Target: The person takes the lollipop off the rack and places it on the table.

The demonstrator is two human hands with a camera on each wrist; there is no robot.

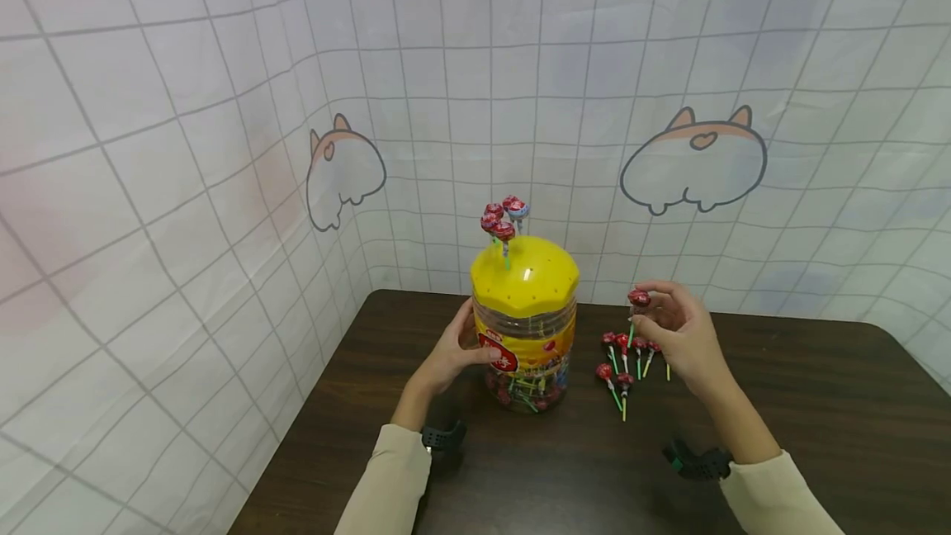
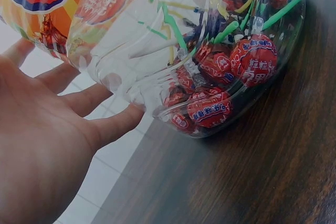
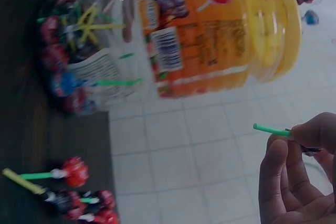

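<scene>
Yellow plastic forms the domed lid (image 1: 538,275) of the clear jar (image 1: 546,347), which stands upright at the centre of the head view on the dark tabletop (image 1: 832,403). Our left grip (image 1: 456,349) holds the jar's side, thumb across the label; our right grip (image 1: 682,337) pinches the held lollipop (image 1: 639,297), right of centre and apart from the lid.

We judge the thin green stick the weak point: pressed at a slant into one of the lid's small holes, it could bend or slide out of our fingers. A slack left hold could let the jar turn or rock under a push, tipping the upright lollipops (image 1: 504,230). Our right wrist hangs near the loose lollipops (image 1: 605,371), so a low sweep could scatter them.

Counting, we have one jar, one lid and one held lollipop. We see at least four upright on the lid; they overlap. Six loose heads show, plus a further stick partly behind our hand. Those inside (image 2: 254,60) are too jumbled to count.
</scene>
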